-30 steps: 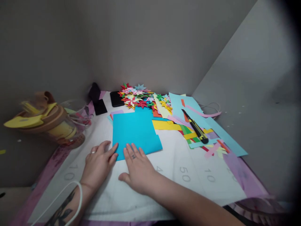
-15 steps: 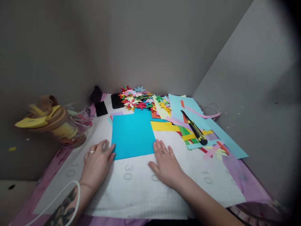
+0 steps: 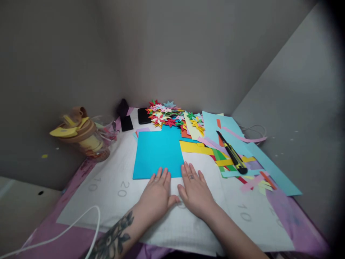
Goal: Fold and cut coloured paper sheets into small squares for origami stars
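Note:
A blue sheet of paper [image 3: 160, 154] lies flat on the white, number-printed mat [image 3: 129, 219]. My left hand [image 3: 157, 196] rests palm down at its near edge, fingers stretched onto the paper and thumb pointing right. At the sheet's lower right corner lies my right hand [image 3: 195, 190], also flat, with fingertips touching the corner. Neither hand grasps anything. Right of the paper, a black and yellow utility knife [image 3: 232, 153] rests on cut paper strips and light blue paper.
Behind the sheet sits a pile of folded paper stars [image 3: 168, 113]. A lidded cup [image 3: 86, 138] stands at the left. Black objects, including a flat dark one [image 3: 144, 116], lie at the back. Yellow strips [image 3: 195, 147] adjoin the sheet; a white cable [image 3: 97, 219] loops at lower left.
My left hand has moved from the sheet's left edge to its near edge and flattened out. My right hand stays at the corner. The camera view has shifted slightly.

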`<act>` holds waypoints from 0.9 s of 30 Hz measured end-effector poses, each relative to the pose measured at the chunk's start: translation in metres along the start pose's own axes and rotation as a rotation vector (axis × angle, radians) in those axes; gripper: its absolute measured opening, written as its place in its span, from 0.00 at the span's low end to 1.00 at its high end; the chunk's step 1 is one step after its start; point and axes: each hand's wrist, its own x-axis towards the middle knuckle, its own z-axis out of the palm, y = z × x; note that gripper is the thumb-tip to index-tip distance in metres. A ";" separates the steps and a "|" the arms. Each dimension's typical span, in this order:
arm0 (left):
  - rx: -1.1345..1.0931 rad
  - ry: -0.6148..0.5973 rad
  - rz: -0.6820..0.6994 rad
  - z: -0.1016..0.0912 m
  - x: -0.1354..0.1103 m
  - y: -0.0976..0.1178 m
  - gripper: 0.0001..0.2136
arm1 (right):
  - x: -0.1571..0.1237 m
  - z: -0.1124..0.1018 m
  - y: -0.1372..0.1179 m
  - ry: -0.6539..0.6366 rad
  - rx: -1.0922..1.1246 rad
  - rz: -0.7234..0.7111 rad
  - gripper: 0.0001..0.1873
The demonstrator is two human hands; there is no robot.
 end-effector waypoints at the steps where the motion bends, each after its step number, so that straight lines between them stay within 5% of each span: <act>1: 0.032 -0.003 -0.045 -0.001 -0.007 -0.004 0.34 | 0.000 0.000 0.000 -0.002 0.002 0.003 0.36; 9: 0.260 0.176 -0.336 0.012 -0.048 -0.038 0.30 | 0.001 -0.001 -0.001 -0.026 0.032 0.042 0.37; 14: 0.289 0.285 -0.395 0.015 -0.062 -0.054 0.27 | 0.001 0.007 0.017 0.094 0.133 0.116 0.40; 17: 0.204 0.332 -0.361 0.001 -0.062 -0.070 0.22 | 0.006 0.000 0.039 0.249 0.269 0.128 0.36; 20: 0.130 0.431 -0.241 -0.021 -0.047 -0.086 0.15 | 0.020 -0.019 0.052 0.321 0.374 -0.043 0.25; 23: -0.006 0.374 -0.005 -0.041 -0.021 -0.094 0.14 | 0.041 -0.038 0.049 0.195 0.418 -0.248 0.26; 27: -0.013 0.196 0.011 -0.052 0.009 -0.105 0.26 | 0.063 -0.046 0.035 0.038 0.370 -0.283 0.35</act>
